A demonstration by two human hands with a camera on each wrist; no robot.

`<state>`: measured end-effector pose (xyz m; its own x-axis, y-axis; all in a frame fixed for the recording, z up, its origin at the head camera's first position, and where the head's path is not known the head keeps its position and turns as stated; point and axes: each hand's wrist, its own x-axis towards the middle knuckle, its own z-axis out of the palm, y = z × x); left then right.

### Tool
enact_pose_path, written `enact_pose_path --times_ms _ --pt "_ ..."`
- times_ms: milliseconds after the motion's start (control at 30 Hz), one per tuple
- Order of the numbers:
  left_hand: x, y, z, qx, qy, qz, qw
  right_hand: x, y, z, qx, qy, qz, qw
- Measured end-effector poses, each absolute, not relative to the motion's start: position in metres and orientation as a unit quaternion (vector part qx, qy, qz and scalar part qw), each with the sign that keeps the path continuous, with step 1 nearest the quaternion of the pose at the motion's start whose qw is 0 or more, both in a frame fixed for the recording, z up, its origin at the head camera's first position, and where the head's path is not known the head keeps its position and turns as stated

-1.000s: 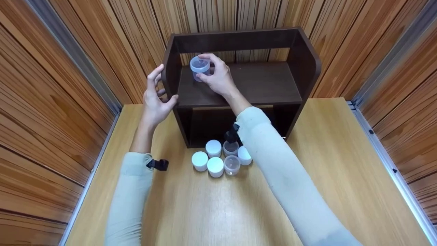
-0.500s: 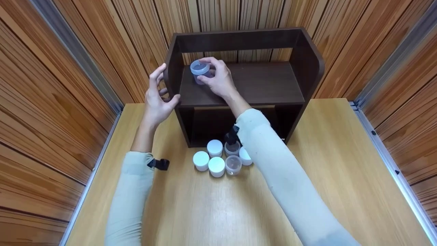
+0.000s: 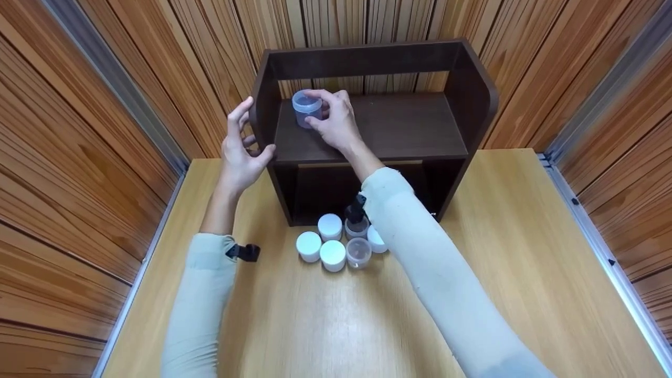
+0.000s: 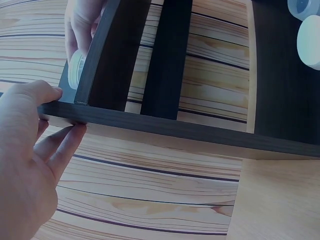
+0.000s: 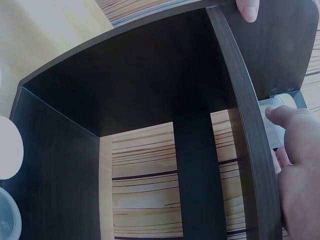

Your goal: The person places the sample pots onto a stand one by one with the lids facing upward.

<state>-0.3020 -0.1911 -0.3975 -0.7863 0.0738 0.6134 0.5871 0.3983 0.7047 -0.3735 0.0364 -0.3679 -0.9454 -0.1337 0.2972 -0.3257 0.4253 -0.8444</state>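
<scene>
My right hand [image 3: 338, 123] holds a translucent jar [image 3: 306, 107] with a pale screw lid, thumb on the near side and fingers on the far side. The jar stands upright at the left end of the upper board of a dark brown shelf unit [image 3: 409, 126]. In the right wrist view the shelf edge partly hides this jar [image 5: 286, 100]. My left hand [image 3: 239, 155] grips the unit's left side panel by its front edge. The left wrist view shows the thumb [image 4: 47, 92] on one side of that panel and fingertips on its outer face.
Several small jars cluster on the wooden table [image 3: 325, 325] before the shelf's lower opening, some with white lids [image 3: 333, 255], others translucent [image 3: 359, 253]. My right sleeve partly covers one. Wood-plank walls [image 3: 79, 157] enclose the table behind and at both sides.
The jar and right hand stay at nearly the same spot on the upper board, with slight finger shifts on the lid. The left hand keeps its place; the head view moves a little.
</scene>
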Motion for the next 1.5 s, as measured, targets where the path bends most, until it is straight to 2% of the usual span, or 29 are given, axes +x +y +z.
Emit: enact_pose_path --times_ms 1033,1500 --pt "-0.302 -0.192 -0.396 -0.202 -0.798 -0.508 0.253 -0.368 0.041 -0.367 0.143 -0.831 0.529 0.098" --pt "-0.302 -0.191 -0.397 -0.203 -0.798 -0.508 0.252 -0.355 0.071 -0.366 0.136 -0.834 0.526 0.1"
